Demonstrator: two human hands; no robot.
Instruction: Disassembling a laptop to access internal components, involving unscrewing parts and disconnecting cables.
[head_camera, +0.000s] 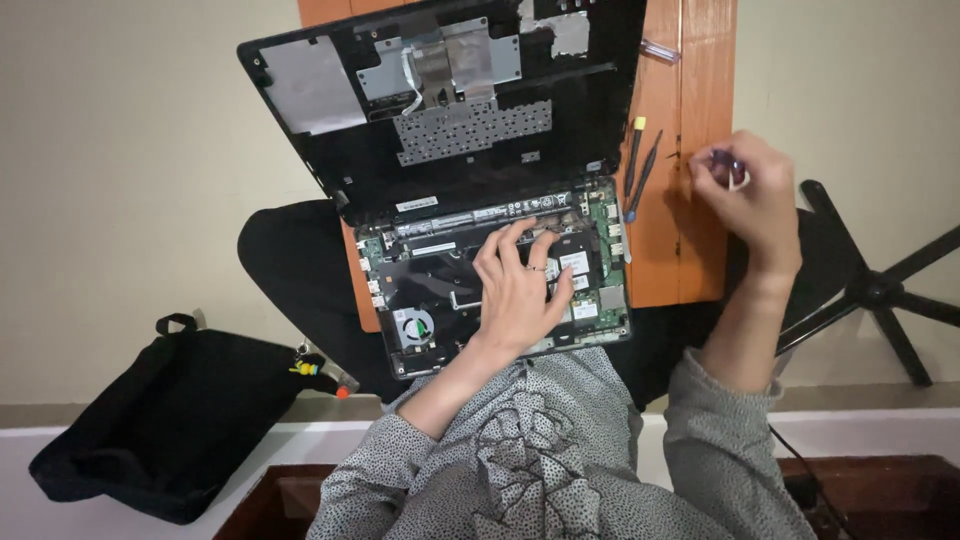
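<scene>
An opened laptop lies on a small wooden table (690, 150). Its lower half (420, 290) shows a green circuit board, a black battery area and a round fan (413, 326). The removed top cover (330, 90), underside up with the keyboard's metal backing, leans at the far side. My left hand (520, 285) rests flat on the laptop's internals, fingers spread. My right hand (750, 200) hovers over the table's right edge, its fingers pinched on a small purple-tipped object (725, 163); what it is I cannot tell.
Two thin tools (636, 165), one with a yellow tip, lie on the table right of the laptop. A black bag (170, 420) sits on the floor at left. A black chair base (870, 290) stands at right.
</scene>
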